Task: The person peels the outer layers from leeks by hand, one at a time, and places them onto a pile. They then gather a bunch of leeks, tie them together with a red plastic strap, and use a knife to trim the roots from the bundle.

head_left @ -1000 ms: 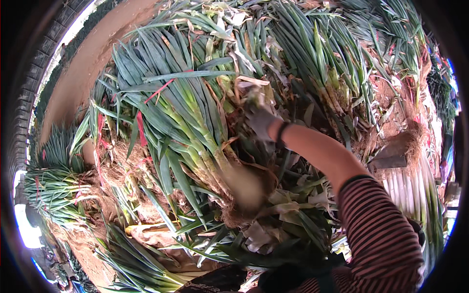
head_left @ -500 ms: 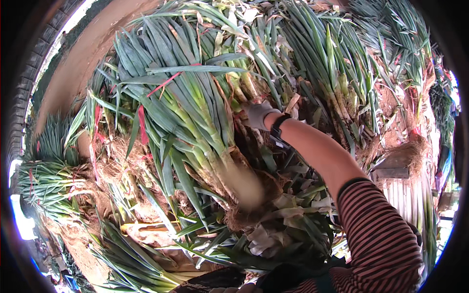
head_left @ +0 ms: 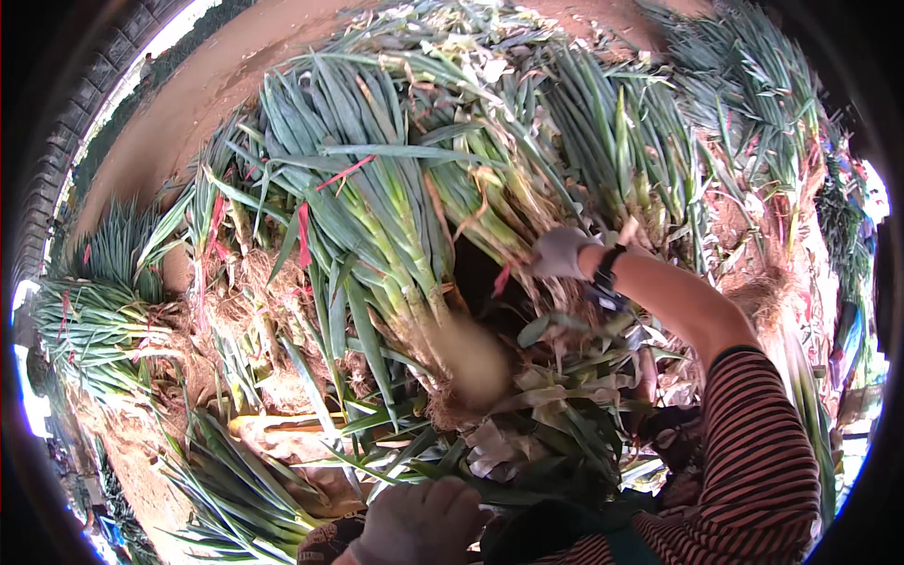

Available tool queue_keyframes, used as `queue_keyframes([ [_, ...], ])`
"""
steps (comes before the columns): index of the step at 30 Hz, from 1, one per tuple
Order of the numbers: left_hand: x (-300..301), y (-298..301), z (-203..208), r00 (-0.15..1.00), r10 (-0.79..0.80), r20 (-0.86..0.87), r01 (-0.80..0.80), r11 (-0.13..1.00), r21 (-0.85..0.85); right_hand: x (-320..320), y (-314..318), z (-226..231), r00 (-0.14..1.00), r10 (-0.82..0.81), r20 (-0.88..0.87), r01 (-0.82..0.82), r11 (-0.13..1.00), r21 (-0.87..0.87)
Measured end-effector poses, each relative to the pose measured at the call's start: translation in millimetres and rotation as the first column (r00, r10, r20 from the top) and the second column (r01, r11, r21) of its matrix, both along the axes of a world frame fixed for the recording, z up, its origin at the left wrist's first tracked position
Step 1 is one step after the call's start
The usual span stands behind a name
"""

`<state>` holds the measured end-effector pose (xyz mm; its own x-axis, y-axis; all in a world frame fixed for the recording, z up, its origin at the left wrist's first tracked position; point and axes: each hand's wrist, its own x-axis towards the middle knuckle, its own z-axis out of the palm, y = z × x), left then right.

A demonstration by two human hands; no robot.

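My right hand, in a pale glove, is closed round the lower stalks of a bunch of leeks. A red tie hangs beside that hand. To its left lies a large bunch of leeks, roots toward me, its green leaves pointing away. My left hand, also gloved, is near the lower edge with its fingers curled down; their tips are hidden, so I cannot tell what is in them.
More leeks lie beyond my right hand, and others at the far left. Loose leaves cover the ground near me. Bare brown soil runs along the far left. A pale blur covers some roots.
My right hand has moved right and slightly nearer, drawing the leek bunch with it and opening a dark gap beside the large bunch. My left hand has risen into view at the bottom.
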<state>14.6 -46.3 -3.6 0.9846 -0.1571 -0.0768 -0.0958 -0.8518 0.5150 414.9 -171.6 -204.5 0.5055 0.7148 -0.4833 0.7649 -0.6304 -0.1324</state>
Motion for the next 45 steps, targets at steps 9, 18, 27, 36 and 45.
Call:
queue_keyframes([
  [9,61.4,9.1,-55.4,0.995,0.087,0.040,-0.085,0.995,-0.051,-104.7,-128.9,15.8,0.868,0.228,-0.441,-0.365,0.896,-0.255],
  [18,202.4,16.6,-148.7,0.944,0.314,-0.098,-0.329,0.888,-0.322,-106.5,-182.9,-38.6,0.756,0.117,-0.644,-0.176,0.984,-0.028],
  [27,437.5,80.1,-273.8,0.764,0.643,-0.047,-0.627,0.758,0.177,-103.8,-179.0,-67.4,0.695,0.107,-0.711,-0.013,0.991,0.136],
  [36,446.5,90.5,-261.1,0.666,0.519,-0.537,-0.731,0.598,-0.328,-114.3,-205.9,-29.0,0.747,-0.017,-0.664,0.089,0.993,0.076],
  [45,381.1,29.6,-164.6,0.880,0.445,-0.165,-0.450,0.893,0.009,-133.2,-224.6,-11.3,0.783,-0.034,-0.621,0.135,0.984,0.116],
])
